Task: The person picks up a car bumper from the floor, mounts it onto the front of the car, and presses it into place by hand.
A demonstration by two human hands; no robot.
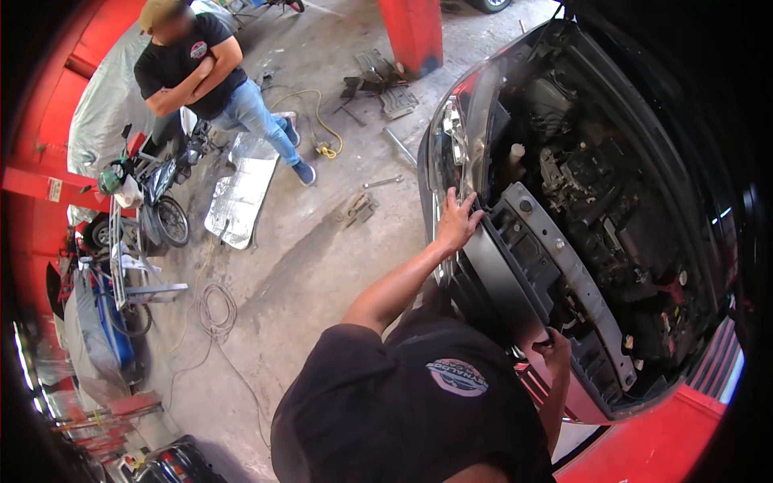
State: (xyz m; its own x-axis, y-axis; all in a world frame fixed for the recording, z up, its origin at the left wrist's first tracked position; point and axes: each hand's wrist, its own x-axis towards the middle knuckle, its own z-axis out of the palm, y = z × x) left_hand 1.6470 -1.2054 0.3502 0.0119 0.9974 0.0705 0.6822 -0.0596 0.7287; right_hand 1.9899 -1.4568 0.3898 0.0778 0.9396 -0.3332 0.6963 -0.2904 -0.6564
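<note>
My left hand [459, 222] lies on the upper edge of the car's front end, beside the headlight [452, 133], with its fingers spread. My right hand [554, 352] is closed around the top edge of the front bumper cover [503, 278], its fingers curled over the rim and its thumb partly hidden. Behind the cover runs a grey metal crossmember [564, 258] with bolt holes. The hood is up, and the engine [592, 181] shows in the bay. A white-capped reservoir [517, 151] stands near the headlight side.
A person [201, 72] stands with folded arms at the upper left. On the floor are a wrench [382, 182], a silver reflective sheet [241, 193], a coiled cable [216, 312], a yellow cord [332, 133] and metal parts [378, 84]. A motorcycle [165, 205] and a red post [412, 36] stand around.
</note>
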